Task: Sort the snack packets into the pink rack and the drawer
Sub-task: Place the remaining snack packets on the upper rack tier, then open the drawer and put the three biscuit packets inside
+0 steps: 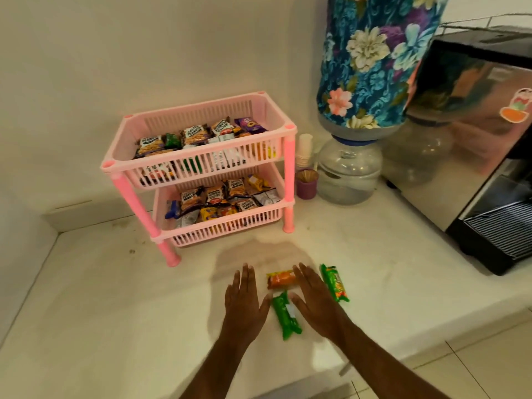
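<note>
Three snack packets lie on the white counter (115, 298): an orange packet (281, 279), a plain green packet (286, 315) just in front of it, and a green-and-orange packet (334, 282) to the right. My left hand (244, 300) hovers flat and open to the left of the plain green packet. My right hand (315, 298) is flat and open between that packet and the green-and-orange one, covering the orange packet's right end. Neither hand holds anything. The two-tier pink rack (289, 180) stands behind, both trays filled with several packets. No drawer is visible.
A water dispenser jar (349, 174) under a floral-covered bottle (374, 59) stands right of the rack, with stacked paper cups (304, 151) and a purple cup (307, 184) of sticks. A coffee machine (489, 156) fills the right side. Floor tiles lie beyond the counter's front edge.
</note>
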`<state>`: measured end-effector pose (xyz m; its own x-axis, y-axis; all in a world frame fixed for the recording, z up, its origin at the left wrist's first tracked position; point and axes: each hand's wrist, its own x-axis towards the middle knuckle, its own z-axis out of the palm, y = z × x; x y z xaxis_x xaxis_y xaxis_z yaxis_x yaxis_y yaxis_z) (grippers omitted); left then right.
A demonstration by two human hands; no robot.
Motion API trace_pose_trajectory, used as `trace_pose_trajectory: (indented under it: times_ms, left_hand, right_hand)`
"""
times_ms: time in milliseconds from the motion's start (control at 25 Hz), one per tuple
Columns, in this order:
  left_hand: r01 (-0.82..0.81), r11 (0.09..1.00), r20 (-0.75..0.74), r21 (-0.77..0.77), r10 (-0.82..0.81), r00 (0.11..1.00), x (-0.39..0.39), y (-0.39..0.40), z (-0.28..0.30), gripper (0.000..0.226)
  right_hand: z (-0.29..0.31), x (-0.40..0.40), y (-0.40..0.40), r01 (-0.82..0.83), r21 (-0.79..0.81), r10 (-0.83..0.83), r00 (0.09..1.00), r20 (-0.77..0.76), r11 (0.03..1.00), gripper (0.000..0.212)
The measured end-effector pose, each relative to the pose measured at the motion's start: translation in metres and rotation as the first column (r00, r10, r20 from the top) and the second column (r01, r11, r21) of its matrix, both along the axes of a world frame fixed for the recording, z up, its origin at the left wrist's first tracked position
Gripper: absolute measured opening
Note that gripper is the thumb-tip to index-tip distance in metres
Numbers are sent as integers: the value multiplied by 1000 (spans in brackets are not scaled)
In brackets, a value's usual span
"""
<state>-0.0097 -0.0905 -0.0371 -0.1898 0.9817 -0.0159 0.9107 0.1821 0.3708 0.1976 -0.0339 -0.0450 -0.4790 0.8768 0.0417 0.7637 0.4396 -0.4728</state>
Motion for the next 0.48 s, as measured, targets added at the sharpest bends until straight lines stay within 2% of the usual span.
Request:
trace_pose_trajectory:
  times_ms: [200, 480]
  left_hand:
    - [128, 992, 0, 16, -128, 992, 76, -2, -3, 82]
    - [345, 938, -62, 34, -343, 937, 180, 2, -11, 82]
  right_hand:
    - [-12, 70, -21, 83, -6, -83, 997, -9, 997, 77]
    - [-18, 165, -45, 261, -119, -273, 957, -95, 958, 81]
